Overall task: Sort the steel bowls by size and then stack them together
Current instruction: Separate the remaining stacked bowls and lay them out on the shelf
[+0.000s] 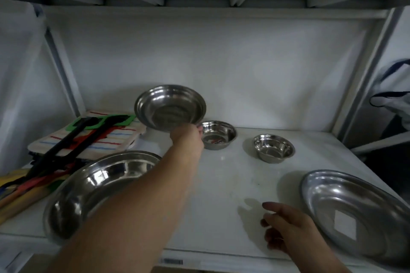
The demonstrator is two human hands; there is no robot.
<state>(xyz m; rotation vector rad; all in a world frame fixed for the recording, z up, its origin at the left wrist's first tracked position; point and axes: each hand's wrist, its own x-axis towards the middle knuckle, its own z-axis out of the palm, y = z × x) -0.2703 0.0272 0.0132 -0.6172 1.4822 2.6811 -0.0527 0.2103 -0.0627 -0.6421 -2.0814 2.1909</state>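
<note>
Now, medium bowl (169, 107): light, stiff, slick steel; my left hand (188, 137) fingers pinch its rim at five o'clock.
Right hand (286, 228): fingers loosely curled, empty.

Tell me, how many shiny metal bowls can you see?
5. One tilted bowl is held up by the left hand. Two small bowls sit at the back. Two big bowls sit near front-left and front-right. None looks hidden.

Bare forearms (142, 201), apparently no sleeves.
</note>
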